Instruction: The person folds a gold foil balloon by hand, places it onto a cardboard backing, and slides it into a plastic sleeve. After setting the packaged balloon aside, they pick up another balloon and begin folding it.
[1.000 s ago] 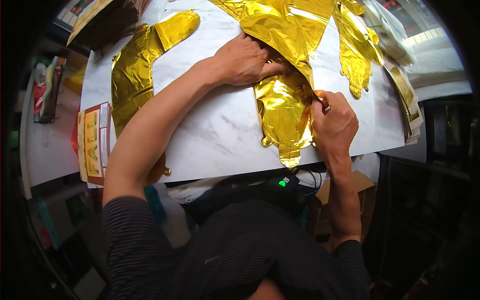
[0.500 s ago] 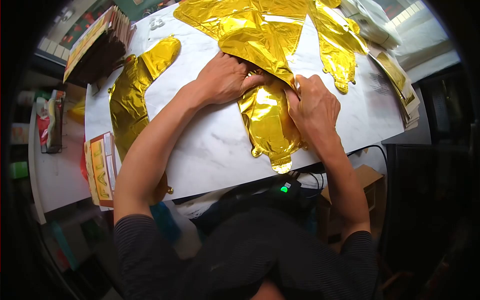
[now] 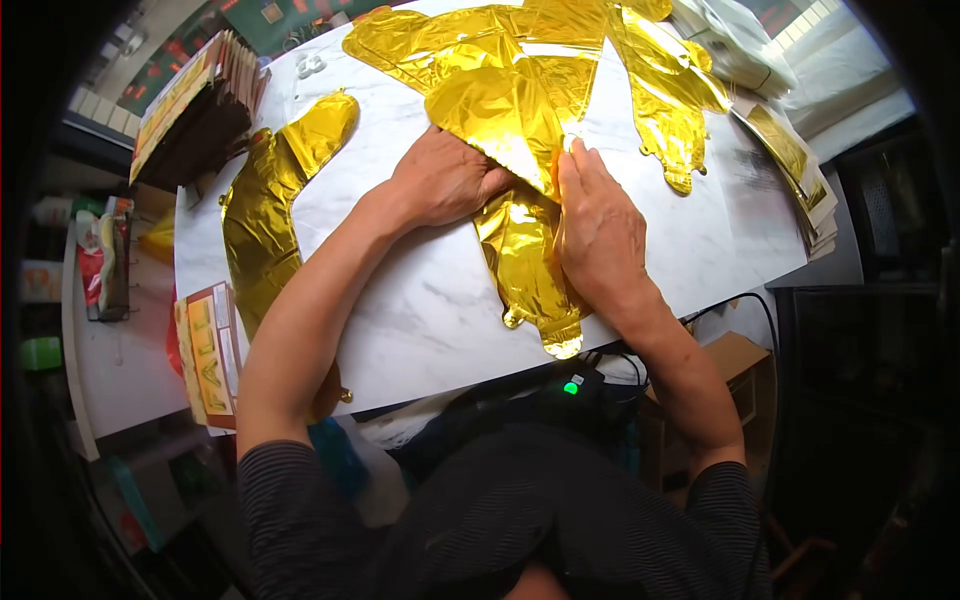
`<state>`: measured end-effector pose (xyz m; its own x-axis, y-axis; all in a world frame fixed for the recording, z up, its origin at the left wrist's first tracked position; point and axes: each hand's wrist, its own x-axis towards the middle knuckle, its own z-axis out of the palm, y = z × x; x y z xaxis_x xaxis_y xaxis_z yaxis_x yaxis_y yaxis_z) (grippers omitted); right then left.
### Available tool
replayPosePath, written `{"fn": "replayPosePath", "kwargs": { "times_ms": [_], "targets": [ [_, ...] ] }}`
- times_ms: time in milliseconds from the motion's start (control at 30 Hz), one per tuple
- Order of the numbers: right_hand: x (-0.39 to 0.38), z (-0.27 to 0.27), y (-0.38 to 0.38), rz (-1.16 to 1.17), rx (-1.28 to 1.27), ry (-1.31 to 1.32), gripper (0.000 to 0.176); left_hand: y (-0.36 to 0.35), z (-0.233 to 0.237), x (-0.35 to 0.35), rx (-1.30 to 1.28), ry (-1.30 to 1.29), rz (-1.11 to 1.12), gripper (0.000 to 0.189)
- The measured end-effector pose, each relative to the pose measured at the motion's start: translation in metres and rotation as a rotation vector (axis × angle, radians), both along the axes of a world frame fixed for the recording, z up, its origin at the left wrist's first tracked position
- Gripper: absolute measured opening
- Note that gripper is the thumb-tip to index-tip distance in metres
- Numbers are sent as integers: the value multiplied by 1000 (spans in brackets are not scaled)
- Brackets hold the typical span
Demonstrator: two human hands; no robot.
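A flat gold foil balloon [image 3: 530, 255] lies in front of me, its upper part folded over into a shiny flap [image 3: 505, 115]. My left hand [image 3: 445, 180] rests at the flap's left edge. Its fingers go under the foil and are hidden; the thumb points right. Along the balloon's right side lies my right hand [image 3: 603, 230], with fingers stretched out and side by side, pressed against the folded edge. The fingertips reach the flap's right border. Near my left forearm is another gold foil balloon [image 3: 262, 220], long and bent.
More gold foil [image 3: 665, 90] spreads over the back of the white marbled table [image 3: 400, 300]. A stack of brown card packets [image 3: 195, 105] stands at back left, and a card packet [image 3: 208, 350] with lettering lies at the left edge. Packets [image 3: 795, 165] lie at the right edge.
My right hand has shifted left and flattened, its fingers straightening along the edge. The balloon's right side is narrower, and the flap has come down a little to the left.
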<state>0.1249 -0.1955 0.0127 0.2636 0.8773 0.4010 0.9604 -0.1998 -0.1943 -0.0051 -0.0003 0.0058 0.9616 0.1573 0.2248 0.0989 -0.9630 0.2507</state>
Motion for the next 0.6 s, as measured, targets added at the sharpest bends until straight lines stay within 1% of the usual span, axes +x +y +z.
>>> {"fn": "replayPosePath", "kwargs": {
  "times_ms": [33, 67, 133, 167, 233, 267, 333, 367, 433, 467, 533, 600],
  "targets": [
    [-1, -3, -2, 21, -75, 34, 49, 0, 5, 1, -64, 269, 83, 42],
    [0, -6, -3, 20, -74, 35, 49, 0, 6, 1, -62, 270, 82, 42],
    [-1, -10, -4, 30, -103, -61, 51, -1, 4, 0, -58, 148, 43, 44],
    [-2, -9, -4, 29, -103, -59, 51, -2, 2, 0, -58, 149, 42, 44],
    [-6, -3, -3, 28, -89, 57, 61, -3, -2, 1, 31, -79, 13, 42],
    [-5, 0, -2, 27, -86, 57, 61, -2, -2, 1, 34, -80, 12, 42],
    [-3, 4, -1, 111, -69, -6, 69, -3, -2, 0, 46, -32, 30, 47],
    [-2, 4, 0, 111, -68, -5, 69, -1, -3, 0, 47, -31, 29, 47],
    [0, 3, 3, 129, -168, 15, 71, 1, -5, 2, 130, -48, 15, 52],
    [1, 2, 4, 128, -167, 15, 71, 1, -6, 2, 131, -48, 14, 52],
    [4, 1, 5, 133, -208, 32, 73, -2, 0, 1, 28, -57, 4, 54],
    [3, 3, 4, 142, -194, 46, 73, -2, -1, 1, 43, -46, 23, 54]
  ]
}}
